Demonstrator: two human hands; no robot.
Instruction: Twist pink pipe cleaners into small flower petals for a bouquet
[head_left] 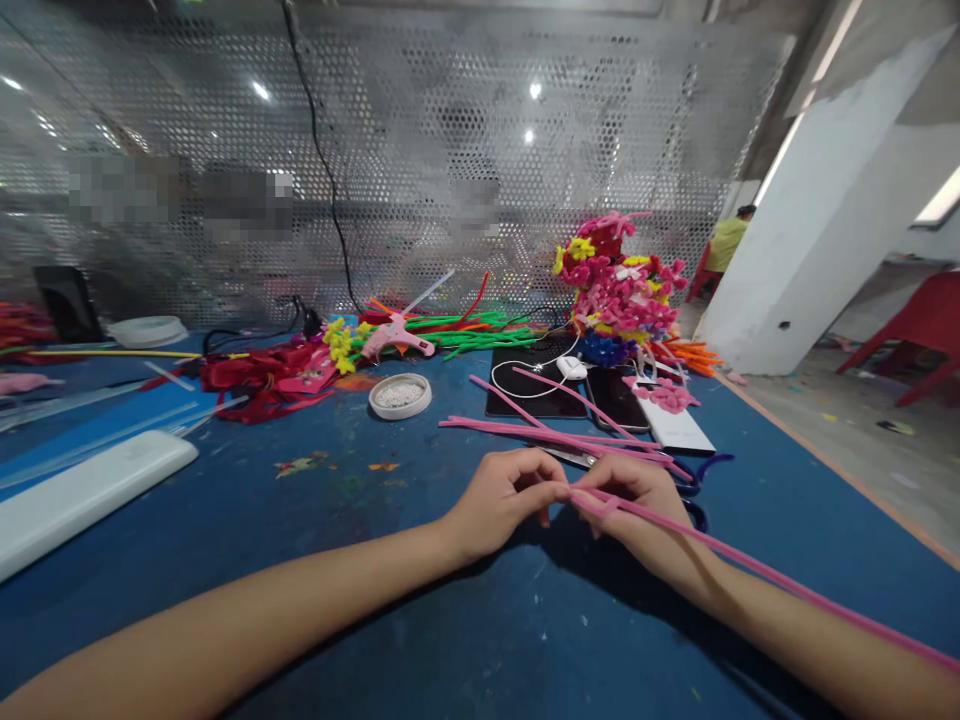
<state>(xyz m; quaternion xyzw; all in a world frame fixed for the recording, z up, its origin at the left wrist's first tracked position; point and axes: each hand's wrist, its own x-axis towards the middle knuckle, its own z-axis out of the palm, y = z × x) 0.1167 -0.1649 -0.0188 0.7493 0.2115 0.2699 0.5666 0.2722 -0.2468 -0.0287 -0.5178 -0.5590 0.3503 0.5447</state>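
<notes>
Pink flower bunch [626, 290] up at back right, glue gun [396, 338] back centre, dish [399, 411] of white beads [400, 391] nearer. Just beyond hands, loose pink stems [510, 427] lie across scissors [590, 461], partly covering them. Now hands: left hand [510, 500] pinching tip of bent pink stem [750, 562], right hand [637, 490] curled, gripping same stem close by, long tail trailing over right forearm. Any marking on white slab [681, 428] too small to read.

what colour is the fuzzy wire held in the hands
Pink; the fuzzy wire shows in the head view, the only one here.
</notes>
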